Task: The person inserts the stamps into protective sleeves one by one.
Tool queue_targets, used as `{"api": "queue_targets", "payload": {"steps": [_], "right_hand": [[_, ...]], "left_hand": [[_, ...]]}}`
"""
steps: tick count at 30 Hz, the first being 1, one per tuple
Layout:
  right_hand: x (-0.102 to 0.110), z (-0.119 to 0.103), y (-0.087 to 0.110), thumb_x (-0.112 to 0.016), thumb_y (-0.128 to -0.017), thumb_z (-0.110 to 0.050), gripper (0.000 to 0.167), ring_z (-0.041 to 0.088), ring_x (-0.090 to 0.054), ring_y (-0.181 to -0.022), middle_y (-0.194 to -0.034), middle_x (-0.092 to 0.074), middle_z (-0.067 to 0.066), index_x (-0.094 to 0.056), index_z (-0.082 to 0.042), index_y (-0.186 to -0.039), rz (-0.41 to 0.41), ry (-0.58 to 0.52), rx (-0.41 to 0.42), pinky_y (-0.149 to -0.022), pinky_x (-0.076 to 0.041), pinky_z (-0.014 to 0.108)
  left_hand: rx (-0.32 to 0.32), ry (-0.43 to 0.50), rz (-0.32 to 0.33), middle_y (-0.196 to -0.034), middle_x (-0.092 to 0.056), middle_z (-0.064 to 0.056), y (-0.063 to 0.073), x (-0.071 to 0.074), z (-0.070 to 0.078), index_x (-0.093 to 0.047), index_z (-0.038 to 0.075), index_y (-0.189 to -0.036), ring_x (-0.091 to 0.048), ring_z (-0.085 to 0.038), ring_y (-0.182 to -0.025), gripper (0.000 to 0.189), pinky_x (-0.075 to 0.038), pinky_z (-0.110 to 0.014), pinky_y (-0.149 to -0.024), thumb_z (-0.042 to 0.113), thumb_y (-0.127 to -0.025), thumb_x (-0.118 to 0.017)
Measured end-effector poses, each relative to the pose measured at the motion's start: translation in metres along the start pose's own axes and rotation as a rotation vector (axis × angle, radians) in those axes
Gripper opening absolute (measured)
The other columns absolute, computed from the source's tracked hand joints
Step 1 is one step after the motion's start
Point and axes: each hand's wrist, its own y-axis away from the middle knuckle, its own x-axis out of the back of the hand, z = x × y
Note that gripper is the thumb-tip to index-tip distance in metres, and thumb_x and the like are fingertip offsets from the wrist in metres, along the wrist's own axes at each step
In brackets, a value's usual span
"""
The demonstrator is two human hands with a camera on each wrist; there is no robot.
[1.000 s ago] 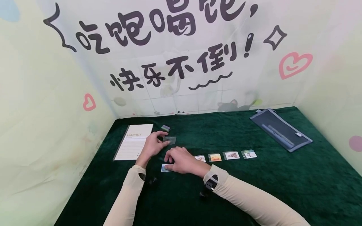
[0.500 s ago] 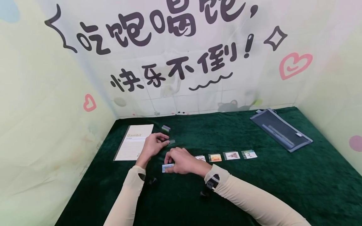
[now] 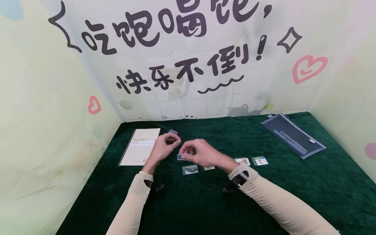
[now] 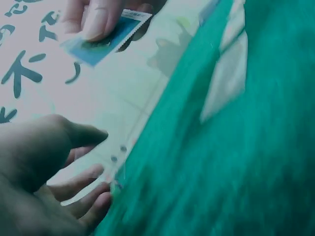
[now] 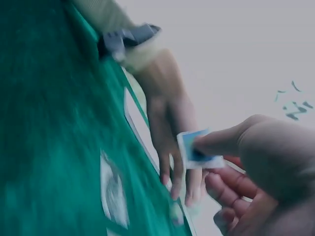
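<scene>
My right hand point(image 3: 205, 153) pinches a blue postage stamp point(image 4: 106, 44) with toothed white edges between thumb and fingers, lifted above the cloth. The same stamp point(image 5: 201, 149) faces the camera in the right wrist view. Left of it, my left hand point(image 3: 165, 147) is raised beside the notebook, thumb and forefinger brought near each other. A faint clear plastic sleeve point(image 4: 124, 162) shows at its fingertips and is hard to make out. Below the hands lies a sleeved stamp point(image 3: 190, 169), first in a row of several; my right wrist partly covers that row.
A notebook point(image 3: 138, 155) marked "Gambit" lies at the left. Behind my left hand is a small purplish block point(image 3: 173, 132), partly hidden. At the back right rests a blue mesh zip pouch point(image 3: 293, 137) with slim items inside. Dark green cloth covers the table.
My right hand has lifted the stamp off the cloth and moved up and right, uncovering a sleeved stamp. My left hand has risen slightly, and the sleeve has left the table.
</scene>
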Motion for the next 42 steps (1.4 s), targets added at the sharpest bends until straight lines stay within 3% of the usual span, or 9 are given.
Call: {"api": "queue_targets", "payload": {"steps": [3,9,15,22,29,33,39,42], "right_hand": [[0.021,0.014,0.016,-0.073,-0.104,-0.032,0.014,0.014,-0.067,-0.091,-0.101,-0.072,-0.006,-0.075,-0.028,-0.117,0.053,-0.017,-0.027,-0.082,-0.057,0.035],[0.050,0.043,0.051,-0.068,-0.107,-0.040,0.016,0.023,-0.068,-0.100,-0.111,-0.073,-0.002,-0.072,-0.029,-0.117,0.203,-0.075,-0.097,-0.086,-0.057,0.042],[0.058,0.059,0.070,-0.066,-0.109,-0.038,0.021,0.041,-0.070,-0.098,-0.112,-0.074,0.006,-0.070,-0.022,-0.122,0.306,-0.161,-0.120,-0.083,-0.058,0.036],[0.060,0.057,0.073,-0.068,-0.108,-0.042,0.024,0.045,-0.070,-0.092,-0.103,-0.079,0.003,-0.072,-0.024,-0.122,0.316,-0.178,-0.120,-0.077,-0.057,0.034],[0.064,0.055,0.074,-0.065,-0.110,-0.039,0.024,0.049,-0.070,-0.099,-0.109,-0.076,0.011,-0.074,-0.022,-0.124,0.316,-0.247,-0.094,-0.083,-0.060,0.041],[0.065,0.051,0.074,-0.066,-0.109,-0.039,0.022,0.049,-0.071,-0.100,-0.112,-0.075,0.007,-0.075,-0.024,-0.123,0.318,-0.250,-0.075,-0.085,-0.062,0.046],[0.066,0.048,0.075,-0.067,-0.109,-0.036,0.019,0.051,-0.071,-0.096,-0.110,-0.075,0.006,-0.075,-0.023,-0.121,0.330,-0.232,-0.051,-0.080,-0.062,0.044],[0.067,0.047,0.076,-0.068,-0.109,-0.035,0.018,0.050,-0.070,-0.092,-0.108,-0.076,0.011,-0.075,-0.024,-0.121,0.325,-0.221,-0.047,-0.077,-0.061,0.039]], "left_hand": [[-0.052,0.085,-0.049,-0.123,-0.079,-0.001,0.002,-0.007,0.013,-0.074,0.018,-0.117,-0.075,-0.022,-0.118,0.016,-0.058,-0.051,-0.104,0.030,-0.106,-0.073],[-0.157,0.189,-0.135,-0.109,-0.084,0.005,0.009,-0.025,0.040,-0.075,0.017,-0.117,-0.080,-0.013,-0.107,0.018,-0.060,-0.042,-0.099,0.030,-0.105,-0.075],[-0.149,0.272,-0.177,-0.105,-0.085,0.003,0.016,-0.033,0.053,-0.079,0.015,-0.120,-0.081,-0.015,-0.104,0.025,-0.062,-0.039,-0.100,0.035,-0.105,-0.073],[-0.107,0.312,-0.218,-0.105,-0.085,0.000,0.018,-0.038,0.056,-0.078,0.010,-0.123,-0.081,-0.017,-0.106,0.037,-0.062,-0.040,-0.102,0.041,-0.105,-0.072],[-0.109,0.352,-0.290,-0.105,-0.085,-0.004,0.019,-0.043,0.060,-0.080,0.013,-0.120,-0.081,-0.022,-0.106,0.031,-0.062,-0.040,-0.102,0.039,-0.106,-0.071],[-0.104,0.349,-0.320,-0.105,-0.085,-0.003,0.019,-0.044,0.063,-0.079,0.012,-0.120,-0.081,-0.022,-0.105,0.032,-0.061,-0.040,-0.101,0.040,-0.107,-0.070],[-0.102,0.344,-0.351,-0.105,-0.085,-0.003,0.019,-0.046,0.065,-0.077,0.004,-0.124,-0.081,-0.022,-0.104,0.042,-0.061,-0.040,-0.098,0.042,-0.107,-0.069],[-0.090,0.344,-0.363,-0.105,-0.085,-0.004,0.020,-0.046,0.066,-0.079,0.008,-0.121,-0.081,-0.022,-0.105,0.040,-0.061,-0.040,-0.098,0.044,-0.106,-0.069]]}}
